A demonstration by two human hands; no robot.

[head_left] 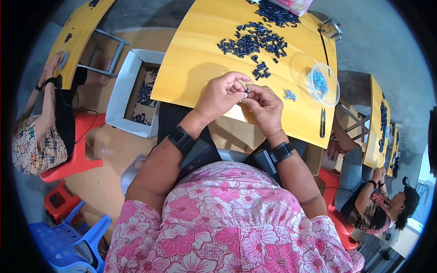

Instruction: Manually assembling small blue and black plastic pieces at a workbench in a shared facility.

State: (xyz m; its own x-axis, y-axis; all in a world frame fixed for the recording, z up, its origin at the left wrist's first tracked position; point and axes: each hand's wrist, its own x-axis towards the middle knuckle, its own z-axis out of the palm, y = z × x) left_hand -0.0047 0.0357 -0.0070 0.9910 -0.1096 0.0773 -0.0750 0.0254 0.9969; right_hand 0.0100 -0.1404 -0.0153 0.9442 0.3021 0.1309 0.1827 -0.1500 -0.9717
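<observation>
My left hand (221, 94) and my right hand (264, 106) meet over the near edge of a yellow wooden table (195, 63). Between their fingertips they pinch one small dark part (246, 91); both hands touch it. Farther out on the table lies a spread pile of several small dark blue-black parts (253, 43). A few tiny light blue pieces (289, 94) rest to the right of my right hand. A clear round bowl (324, 84) holding more light blue pieces stands at the table's right side.
A white cardboard box (136, 93) with dark parts sits on the floor to the left. Black snips (322, 122) lie near the table's right edge. Other people sit at yellow tables left (43, 132) and right (373, 200). Red stools and a blue plastic chair (68, 241) stand lower left.
</observation>
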